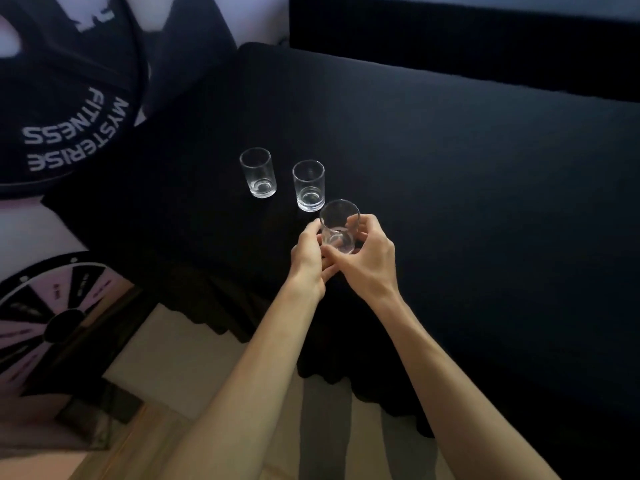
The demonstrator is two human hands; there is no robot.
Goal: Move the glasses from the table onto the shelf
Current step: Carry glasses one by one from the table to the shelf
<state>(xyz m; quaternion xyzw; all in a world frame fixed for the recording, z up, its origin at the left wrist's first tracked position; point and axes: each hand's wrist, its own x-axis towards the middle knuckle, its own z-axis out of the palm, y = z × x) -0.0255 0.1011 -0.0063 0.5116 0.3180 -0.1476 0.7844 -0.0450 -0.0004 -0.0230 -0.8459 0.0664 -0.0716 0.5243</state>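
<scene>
Three clear, empty drinking glasses are near the left end of a table covered in black cloth [467, 174]. The nearest glass [339, 221] is held between both hands: my left hand [308, 258] wraps its left side and my right hand [367, 258] its right side and base. I cannot tell whether it rests on the cloth or is just above it. A second glass [309, 185] stands upright just behind it, and a third glass [258, 172] stands further left. No shelf is in view.
A dark banner with white lettering [76, 133] hangs past the table's left end. A round prize wheel [45, 317] leans at the lower left on the pale floor. The tablecloth drapes down at the near edge. A dark panel [450, 36] runs behind the table.
</scene>
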